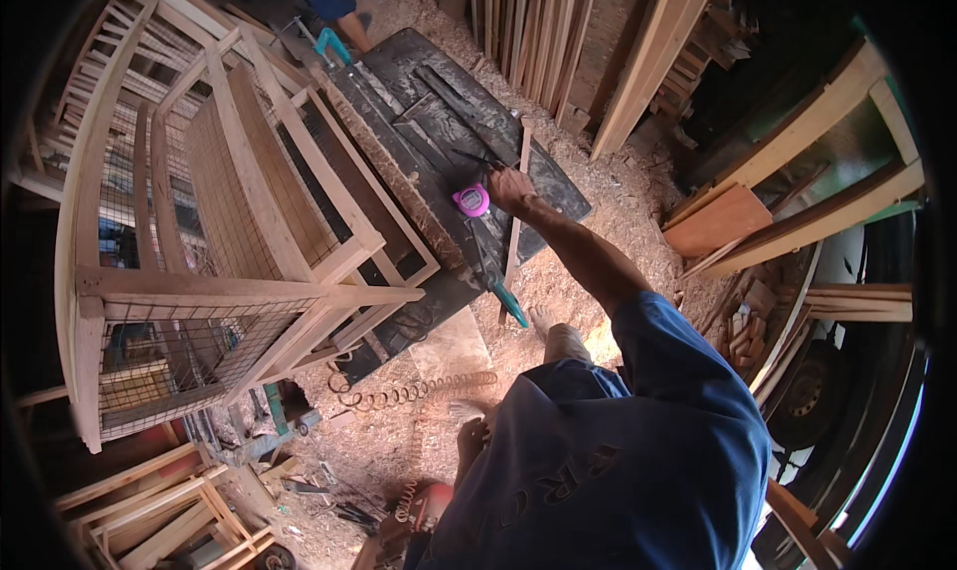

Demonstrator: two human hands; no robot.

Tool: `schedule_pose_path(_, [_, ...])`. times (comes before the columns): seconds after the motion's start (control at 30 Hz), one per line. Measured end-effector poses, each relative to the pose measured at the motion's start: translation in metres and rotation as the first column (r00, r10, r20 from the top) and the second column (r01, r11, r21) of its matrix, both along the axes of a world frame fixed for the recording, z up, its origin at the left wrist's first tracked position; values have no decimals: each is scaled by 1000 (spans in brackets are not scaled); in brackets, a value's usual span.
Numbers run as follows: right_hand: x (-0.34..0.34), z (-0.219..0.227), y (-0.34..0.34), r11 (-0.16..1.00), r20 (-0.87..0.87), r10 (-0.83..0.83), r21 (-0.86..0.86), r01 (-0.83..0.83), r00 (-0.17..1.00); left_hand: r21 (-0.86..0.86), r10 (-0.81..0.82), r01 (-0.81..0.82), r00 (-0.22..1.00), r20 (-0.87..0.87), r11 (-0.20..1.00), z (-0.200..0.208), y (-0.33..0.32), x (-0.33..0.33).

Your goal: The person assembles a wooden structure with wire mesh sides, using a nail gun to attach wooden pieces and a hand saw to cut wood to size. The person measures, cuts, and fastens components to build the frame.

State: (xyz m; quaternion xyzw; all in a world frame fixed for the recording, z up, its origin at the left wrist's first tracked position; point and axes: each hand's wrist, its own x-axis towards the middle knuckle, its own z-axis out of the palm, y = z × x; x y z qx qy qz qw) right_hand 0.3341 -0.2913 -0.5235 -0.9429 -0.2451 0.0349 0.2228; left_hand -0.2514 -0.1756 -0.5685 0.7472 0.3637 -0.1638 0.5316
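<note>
My right hand [510, 189] reaches over the dark workbench [550, 183], its fingers closed on a thin dark pencil-like stick [469, 156]. Beside those fingers lies a pink tape measure [472, 200]. A narrow wooden strip [515, 226] runs under or just beside the hand, across the bench's edge; whether they touch I cannot tell. Nearer to me, a teal-handled tool [508, 304] sticks out past the bench's edge. My left hand [476, 434] is low by my body, mostly hidden by my shirt, and its grip does not show.
A large wooden frame with wire mesh [194, 289] stands left of the bench. A teal clamp [331, 45] sits at the far end, near another person's arm [353, 31]. A coiled hose [419, 390] crosses the shavings-covered floor. Tall boards [653, 61] lean at the back.
</note>
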Motion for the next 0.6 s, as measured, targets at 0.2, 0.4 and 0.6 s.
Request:
schedule_pose_path(0.2, [36,-26,28,968,15,187,-173,-182,982,-327,586,-533,806,82,780,19,-77,88])
schedule_pose_path(0.4, [49,-17,16,954,15,181,-245,-172,983,213,21,-46,993,118,976,-19,-102,24])
schedule_pose_path(0.6, [68,-1,24,992,-155,13,-119,-32,988,171,124,-167,964,237,971,-21,-88,13])
